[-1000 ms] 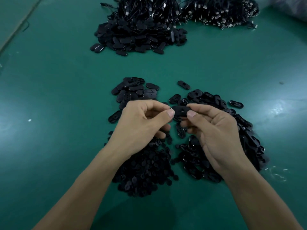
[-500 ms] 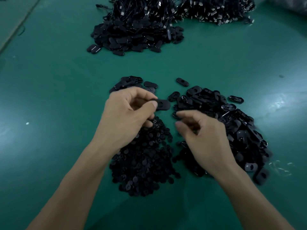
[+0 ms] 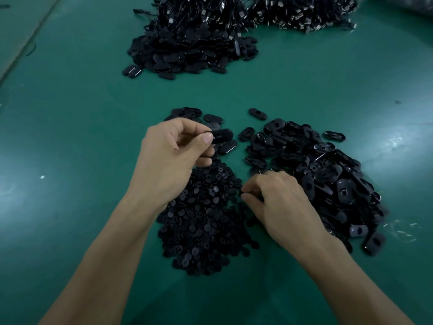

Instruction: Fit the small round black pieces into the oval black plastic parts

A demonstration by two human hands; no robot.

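My left hand (image 3: 171, 158) pinches one oval part (image 3: 222, 136), surely light and stiff, by its end; my right hand (image 3: 278, 200) curls at the near pile of round pieces (image 3: 203, 226), best taken edgewise, its catch hidden.

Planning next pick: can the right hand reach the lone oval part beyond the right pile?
Probably yes. The lone oval part lies on bare mat, nothing over it. The right hand sits at the round pieces, and the left hand, holding a second oval part, is off to the side.
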